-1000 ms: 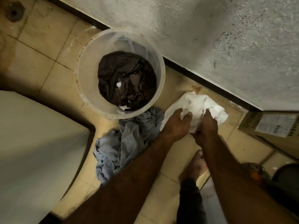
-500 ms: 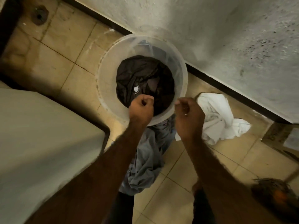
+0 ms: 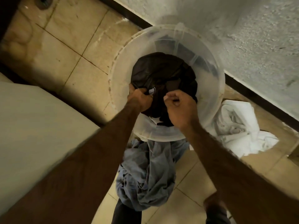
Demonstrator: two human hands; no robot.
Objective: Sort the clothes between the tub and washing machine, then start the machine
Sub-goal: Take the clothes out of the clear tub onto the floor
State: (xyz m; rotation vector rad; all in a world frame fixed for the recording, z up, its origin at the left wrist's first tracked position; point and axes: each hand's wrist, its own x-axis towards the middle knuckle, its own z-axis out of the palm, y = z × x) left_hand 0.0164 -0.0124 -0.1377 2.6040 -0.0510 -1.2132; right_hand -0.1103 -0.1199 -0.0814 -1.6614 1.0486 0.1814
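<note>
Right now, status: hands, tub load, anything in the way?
Left hand grips dark garment in tub. Right hand curled over it, grip unclear. Blue-grey garment and white cloth on floor beside tub, not blocking.

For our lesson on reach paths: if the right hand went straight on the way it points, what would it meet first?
Probably the dark garment in the translucent tub: the right hand points down into it, though depth is unclear.

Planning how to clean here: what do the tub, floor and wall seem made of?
Tub: likely plastic, cloudy and translucent; dark shapes show through its far side. Floor: beige tiles, probably ceramic, slightly glossy, with grout lines and stains. Wall: rough whitish plaster or textured paint, grainy and speckled.
</note>
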